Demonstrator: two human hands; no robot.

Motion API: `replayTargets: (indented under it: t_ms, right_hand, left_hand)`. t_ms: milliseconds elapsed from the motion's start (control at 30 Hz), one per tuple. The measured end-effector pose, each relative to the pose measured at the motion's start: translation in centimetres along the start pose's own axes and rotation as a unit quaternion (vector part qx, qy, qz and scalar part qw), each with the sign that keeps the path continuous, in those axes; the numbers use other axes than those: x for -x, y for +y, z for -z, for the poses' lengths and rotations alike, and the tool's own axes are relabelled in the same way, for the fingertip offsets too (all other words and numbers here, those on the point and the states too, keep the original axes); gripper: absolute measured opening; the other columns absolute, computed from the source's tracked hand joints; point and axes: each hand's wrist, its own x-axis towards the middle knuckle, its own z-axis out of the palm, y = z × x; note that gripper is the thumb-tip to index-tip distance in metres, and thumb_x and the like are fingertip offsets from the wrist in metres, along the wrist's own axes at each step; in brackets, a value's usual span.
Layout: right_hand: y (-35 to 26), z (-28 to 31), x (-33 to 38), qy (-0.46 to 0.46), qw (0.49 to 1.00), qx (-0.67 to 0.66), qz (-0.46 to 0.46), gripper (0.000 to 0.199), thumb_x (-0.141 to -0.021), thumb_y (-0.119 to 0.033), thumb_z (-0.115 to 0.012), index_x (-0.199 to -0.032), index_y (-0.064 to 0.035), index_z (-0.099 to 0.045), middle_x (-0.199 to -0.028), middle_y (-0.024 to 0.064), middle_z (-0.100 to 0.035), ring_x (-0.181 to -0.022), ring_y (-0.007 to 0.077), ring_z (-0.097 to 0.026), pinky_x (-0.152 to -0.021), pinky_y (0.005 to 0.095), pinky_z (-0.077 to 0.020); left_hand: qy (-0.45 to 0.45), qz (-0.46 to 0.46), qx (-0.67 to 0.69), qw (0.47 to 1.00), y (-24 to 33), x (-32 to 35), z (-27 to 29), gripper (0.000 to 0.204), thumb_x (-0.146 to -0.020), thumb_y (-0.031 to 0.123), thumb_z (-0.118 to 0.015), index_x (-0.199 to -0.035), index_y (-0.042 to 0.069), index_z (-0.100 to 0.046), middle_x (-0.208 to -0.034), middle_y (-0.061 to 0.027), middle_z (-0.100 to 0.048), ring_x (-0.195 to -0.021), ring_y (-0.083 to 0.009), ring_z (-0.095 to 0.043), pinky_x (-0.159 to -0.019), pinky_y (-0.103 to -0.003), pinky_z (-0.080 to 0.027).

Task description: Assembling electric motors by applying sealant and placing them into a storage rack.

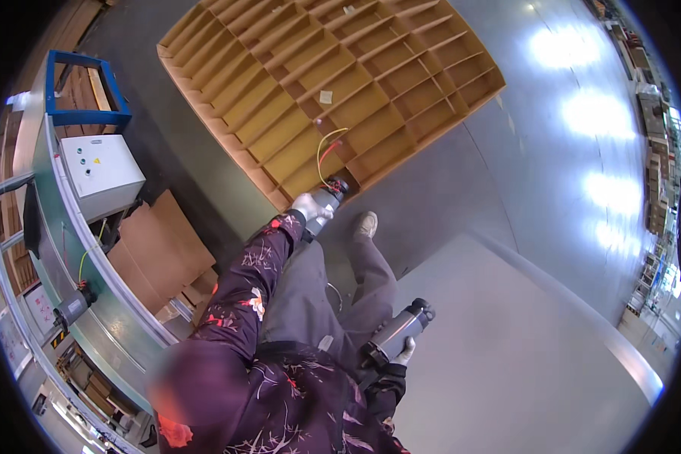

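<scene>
My left hand, in a pale glove, is wrapped round a grey cylindrical motor with a black end. Yellow and red wires rise from that motor over the near corner of a large, tan divided box. Whether the motor touches the box, I cannot tell. Lower right, close to my body, my right hand grips a second grey cylindrical motor with black ends. The palm side of this hand is hidden behind the motor.
On the left, a green-topped line with metal rails carries another wired motor. Beside it are a white control box, a blue frame and brown cardboard. A large, pale grey surface extends at my right.
</scene>
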Motion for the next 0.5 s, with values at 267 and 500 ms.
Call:
replayTargets:
  t_ms: [267,500]
  right_hand:
    - [-0.9,3.5,-1.7,-0.019,0.998,-0.055,0.021,0.089,-0.07,-0.048,-0.078,-0.135,0.0023,-0.043,-0.121,0.0253,-0.06,-0.11,0.0398,-0.061,-0.098,0.0541,-0.0504]
    - [-4.6,1.8,-4.3,-0.033,0.997,-0.025,-0.068,0.09,-0.069,-0.046,-0.078,-0.137,0.0017,-0.043,-0.122,0.0245,-0.059,-0.111,0.0406,-0.06,-0.1,0.0537,-0.0492]
  left_hand:
    - [0.011,-0.008,-0.067,0.998,2.9,-5.6,-3.9,0.099,-0.044,0.036,-0.094,-0.125,-0.008,-0.058,-0.123,-0.024,-0.064,-0.115,-0.0312,-0.063,-0.1,-0.036,-0.048]
    - [0.106,-0.085,0.176,0.975,-0.8,-8.7,-5.7,0.077,-0.057,0.03,-0.09,-0.122,0.002,-0.063,-0.133,-0.0238,-0.058,-0.116,-0.0319,-0.06,-0.097,-0.036,-0.048]
